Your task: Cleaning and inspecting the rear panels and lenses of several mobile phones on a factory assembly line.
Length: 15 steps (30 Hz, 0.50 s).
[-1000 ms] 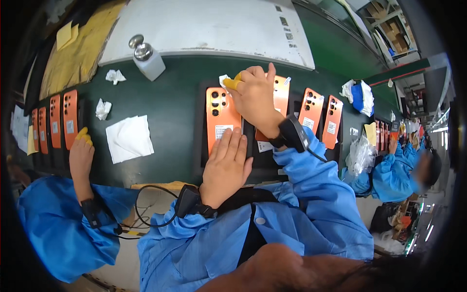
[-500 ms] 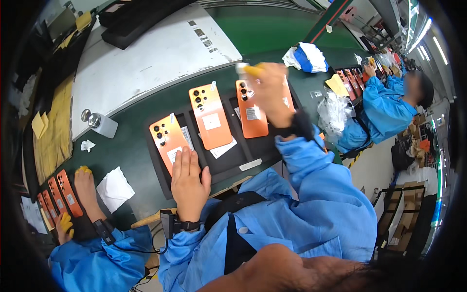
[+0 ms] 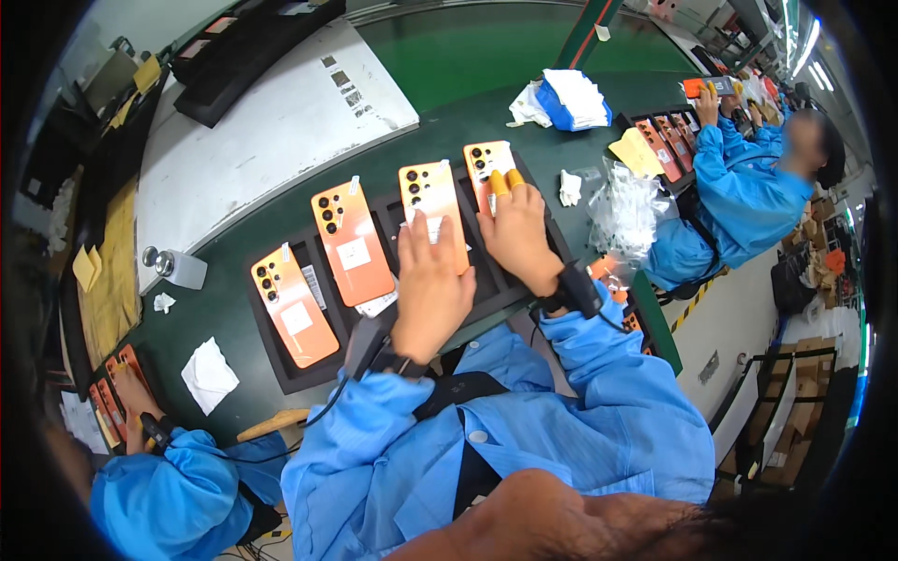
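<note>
Four orange phones lie camera side up in a black foam tray (image 3: 477, 313). The leftmost phone (image 3: 295, 309) and the second phone (image 3: 354, 248) are uncovered, each with a white label on its back. My left hand (image 3: 432, 290) lies with fingers stretched over the lower part of the third phone (image 3: 430, 187), touching its label. On the rightmost phone (image 3: 484, 157) rest the fingers of my right hand (image 3: 519, 229), laid out flat below its cameras, yellow finger cots on two of them. That phone's lower part is hidden by the hand.
Right of the tray lie a crumpled white wad (image 3: 570, 188), clear plastic bags (image 3: 629, 213) and a blue-white pack of wipes (image 3: 572, 99). A dispenser bottle (image 3: 181, 269) and white cloth (image 3: 210, 374) lie left. Co-workers (image 3: 748, 192) sit on both sides with more phones.
My left hand has shifted from the leftmost phone to the third. My right hand, which held something white in the air, has come down onto the rightmost phone without it.
</note>
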### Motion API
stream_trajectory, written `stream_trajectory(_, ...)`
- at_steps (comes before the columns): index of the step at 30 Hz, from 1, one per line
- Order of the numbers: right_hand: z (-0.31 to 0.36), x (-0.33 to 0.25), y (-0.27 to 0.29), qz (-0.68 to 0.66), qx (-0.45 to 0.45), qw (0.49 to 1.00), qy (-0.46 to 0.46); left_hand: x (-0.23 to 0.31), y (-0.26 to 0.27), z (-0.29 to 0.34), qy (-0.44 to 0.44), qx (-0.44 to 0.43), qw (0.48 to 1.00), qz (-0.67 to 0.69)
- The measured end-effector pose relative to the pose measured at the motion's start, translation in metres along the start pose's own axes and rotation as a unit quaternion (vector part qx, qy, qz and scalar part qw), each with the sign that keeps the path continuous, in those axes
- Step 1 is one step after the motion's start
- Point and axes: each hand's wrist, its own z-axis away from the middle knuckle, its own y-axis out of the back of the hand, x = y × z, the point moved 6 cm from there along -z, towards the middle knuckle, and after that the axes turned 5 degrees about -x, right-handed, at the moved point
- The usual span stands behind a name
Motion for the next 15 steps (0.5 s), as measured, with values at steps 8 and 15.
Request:
stream_trajectory(8,-0.027,0.003,-0.006,-0.020,-0.177,0.984,-0.026,0.007,-0.030,-0.033,0.079,-0.005,0.991,-0.107)
stream_trajectory(15,-0.023,0.024,0.009,-0.137,-0.135,0.979,-0.062,-0.042,-0.012,-0.029,0.161,0.048,0.900,0.403)
